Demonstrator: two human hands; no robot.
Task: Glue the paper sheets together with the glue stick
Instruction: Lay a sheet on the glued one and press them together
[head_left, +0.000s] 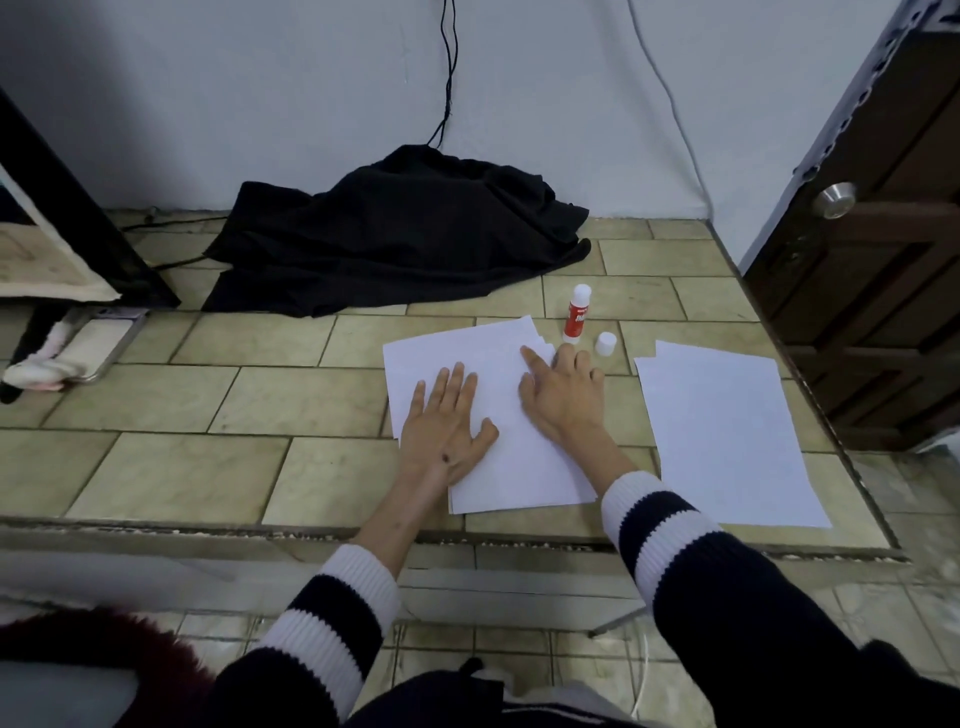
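Note:
A stack of white paper sheets (524, 452) lies on the tiled table, its far corners fanned slightly apart. My left hand (447, 421) lies flat on the stack's left part with straight fingers. My right hand (561, 392) presses the upper right part, index finger stretched toward the far corner. Just beyond the stack stands a red and white glue stick (575, 314), upright and uncapped. Its white cap (605, 344) sits beside it on the table. A second pile of white sheets (727, 436) lies to the right, apart from both hands.
A black cloth (400, 234) is heaped at the back of the tiled table (208, 405) against the wall. A metal tray with a rag (78, 353) sits at the left. A dark wooden door (872, 260) stands past the table's right edge.

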